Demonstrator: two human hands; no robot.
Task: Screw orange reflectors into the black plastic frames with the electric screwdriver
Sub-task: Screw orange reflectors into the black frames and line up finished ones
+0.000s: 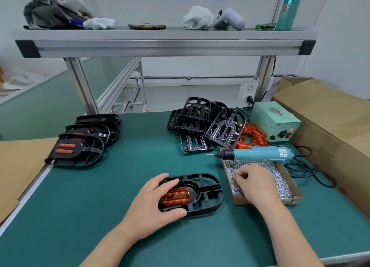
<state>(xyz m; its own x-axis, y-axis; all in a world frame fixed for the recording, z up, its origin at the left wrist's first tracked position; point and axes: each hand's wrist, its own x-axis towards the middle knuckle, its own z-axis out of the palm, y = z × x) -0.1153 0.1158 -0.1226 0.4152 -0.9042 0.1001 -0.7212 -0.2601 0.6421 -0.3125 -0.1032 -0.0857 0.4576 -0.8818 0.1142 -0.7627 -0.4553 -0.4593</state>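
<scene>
Orange reflector (177, 196) sits in a black frame (208, 192) lying flat on the green bench (100, 196). The left hand (152, 202) holds the frame's left end, thumb and fingers (172, 182) curled round it. The right hand (254, 181) is in the box (296, 196) of screws (280, 178), fingers bent to pinch; I can't tell if it has one. The screwdriver (258, 154) lies untouched at the box's far edge. I think this is the screw-picking step. Next, a screw goes on the reflector, then the screwdriver gets picked up.

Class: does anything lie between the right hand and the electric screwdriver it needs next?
Nothing visible blocks it. The right hand is over the screws in the cardboard box. The electric screwdriver lies across the box's far edge, just beyond the hand, with only loose screws between.
</scene>
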